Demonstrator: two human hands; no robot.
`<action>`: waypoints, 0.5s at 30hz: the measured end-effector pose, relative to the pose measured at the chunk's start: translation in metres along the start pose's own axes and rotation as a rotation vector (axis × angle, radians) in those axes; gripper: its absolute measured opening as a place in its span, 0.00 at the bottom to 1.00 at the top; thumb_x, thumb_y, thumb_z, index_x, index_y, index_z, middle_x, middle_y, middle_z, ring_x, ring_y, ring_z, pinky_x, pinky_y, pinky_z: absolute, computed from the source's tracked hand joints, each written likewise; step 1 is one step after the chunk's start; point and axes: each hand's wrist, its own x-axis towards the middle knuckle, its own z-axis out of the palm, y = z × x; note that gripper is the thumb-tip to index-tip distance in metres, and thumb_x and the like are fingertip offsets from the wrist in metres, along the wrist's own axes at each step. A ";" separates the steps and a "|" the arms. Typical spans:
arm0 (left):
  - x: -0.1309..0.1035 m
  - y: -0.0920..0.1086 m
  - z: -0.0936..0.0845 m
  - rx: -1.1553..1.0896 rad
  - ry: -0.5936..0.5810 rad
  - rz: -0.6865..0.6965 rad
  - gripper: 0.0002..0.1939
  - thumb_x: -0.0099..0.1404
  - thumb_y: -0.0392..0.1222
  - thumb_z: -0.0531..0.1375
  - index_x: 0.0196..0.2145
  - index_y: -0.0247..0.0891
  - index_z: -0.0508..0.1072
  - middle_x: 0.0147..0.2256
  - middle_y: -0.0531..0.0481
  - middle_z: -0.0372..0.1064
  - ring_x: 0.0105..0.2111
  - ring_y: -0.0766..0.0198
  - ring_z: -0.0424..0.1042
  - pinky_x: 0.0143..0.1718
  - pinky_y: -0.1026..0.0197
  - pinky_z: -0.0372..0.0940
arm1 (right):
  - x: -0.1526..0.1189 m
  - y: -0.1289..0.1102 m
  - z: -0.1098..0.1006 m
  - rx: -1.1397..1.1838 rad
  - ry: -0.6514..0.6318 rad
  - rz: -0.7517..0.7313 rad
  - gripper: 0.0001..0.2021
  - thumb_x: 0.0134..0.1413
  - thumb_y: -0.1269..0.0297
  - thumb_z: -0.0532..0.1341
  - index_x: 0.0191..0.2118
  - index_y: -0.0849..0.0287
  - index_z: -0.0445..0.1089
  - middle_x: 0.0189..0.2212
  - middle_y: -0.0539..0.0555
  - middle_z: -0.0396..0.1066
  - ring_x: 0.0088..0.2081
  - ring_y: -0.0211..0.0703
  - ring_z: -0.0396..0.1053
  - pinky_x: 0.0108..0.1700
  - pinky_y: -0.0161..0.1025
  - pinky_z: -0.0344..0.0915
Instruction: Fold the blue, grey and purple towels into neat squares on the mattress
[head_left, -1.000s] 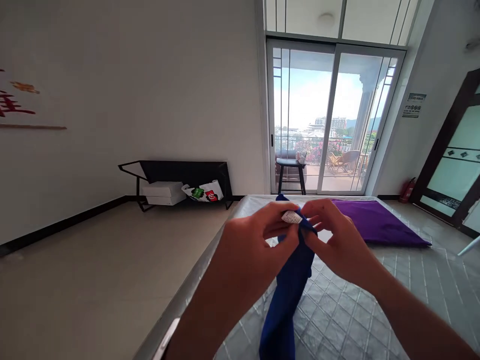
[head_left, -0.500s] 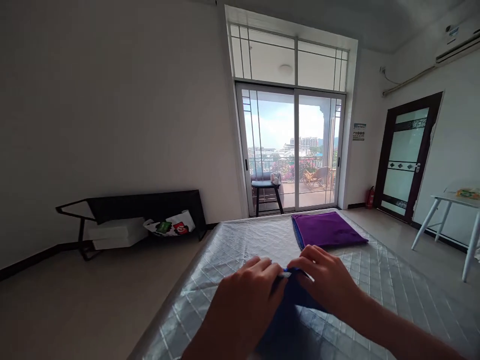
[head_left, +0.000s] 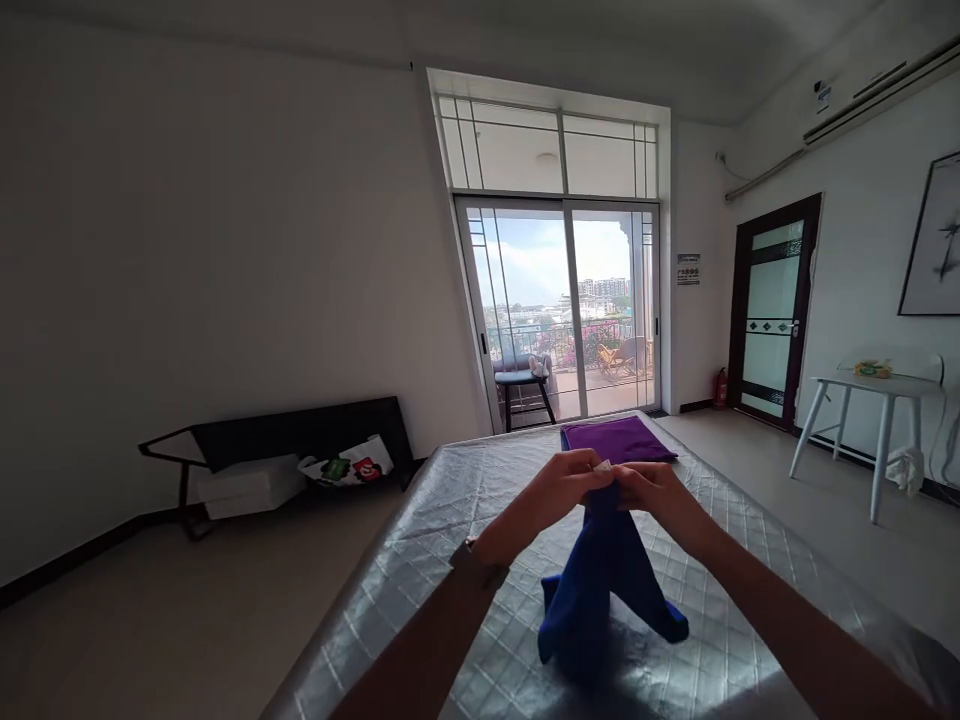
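A blue cloth (head_left: 592, 580) hangs bunched from both hands, its lower ends spreading above the silver quilted surface (head_left: 495, 610). My left hand (head_left: 559, 490) pinches its top edge, where a small white tag (head_left: 603, 467) shows between the fingers. Close beside it, my right hand (head_left: 651, 490) grips the same top edge with closed fingers. Beyond the hands lies a folded purple cloth (head_left: 619, 440), flat on the far end of the silver surface. A band is round my left wrist.
Left, by the wall, a black low bench (head_left: 277, 435) stands with white boxes (head_left: 244, 487) and a printed bag (head_left: 346, 467). A white stool (head_left: 862, 381) is at the right, near a dark-framed door (head_left: 776, 310). Glass sliding doors are ahead.
The blue cloth has been raised and now hangs down with its ends apart. Both hands moved up and closer together. The camera view has tilted up and turned slightly right.
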 end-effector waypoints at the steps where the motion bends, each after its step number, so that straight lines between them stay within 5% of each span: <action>1: 0.002 0.003 0.002 -0.047 -0.032 -0.029 0.24 0.47 0.58 0.69 0.21 0.38 0.64 0.19 0.60 0.59 0.21 0.69 0.63 0.25 0.64 0.60 | -0.003 -0.005 -0.005 -0.009 -0.012 0.011 0.26 0.45 0.41 0.67 0.40 0.58 0.81 0.33 0.54 0.79 0.39 0.50 0.77 0.47 0.51 0.73; 5: 0.005 0.017 -0.001 0.013 -0.027 -0.052 0.24 0.44 0.59 0.70 0.24 0.38 0.68 0.20 0.56 0.65 0.23 0.63 0.70 0.28 0.59 0.67 | -0.009 -0.021 -0.025 -0.093 -0.010 0.037 0.23 0.41 0.47 0.72 0.40 0.57 0.81 0.33 0.53 0.79 0.37 0.47 0.76 0.45 0.48 0.73; 8: 0.003 0.028 -0.023 0.302 0.100 0.039 0.21 0.51 0.62 0.63 0.26 0.40 0.68 0.21 0.53 0.68 0.24 0.61 0.71 0.29 0.58 0.67 | -0.009 -0.029 -0.051 -0.167 -0.038 0.060 0.21 0.43 0.54 0.72 0.45 0.57 0.79 0.32 0.53 0.79 0.35 0.45 0.75 0.42 0.46 0.73; 12: -0.016 0.051 -0.086 0.717 0.226 0.097 0.21 0.55 0.62 0.56 0.28 0.40 0.72 0.25 0.50 0.73 0.27 0.58 0.71 0.33 0.58 0.66 | -0.010 -0.043 -0.115 -0.382 -0.080 0.077 0.22 0.48 0.60 0.68 0.50 0.59 0.75 0.28 0.52 0.78 0.31 0.44 0.75 0.38 0.42 0.72; 15: -0.045 0.065 -0.143 0.819 0.206 0.021 0.23 0.54 0.62 0.56 0.32 0.40 0.76 0.29 0.49 0.77 0.31 0.57 0.72 0.35 0.60 0.66 | -0.018 -0.048 -0.168 -0.629 0.038 0.047 0.14 0.53 0.62 0.64 0.46 0.58 0.77 0.28 0.53 0.78 0.31 0.44 0.75 0.38 0.42 0.71</action>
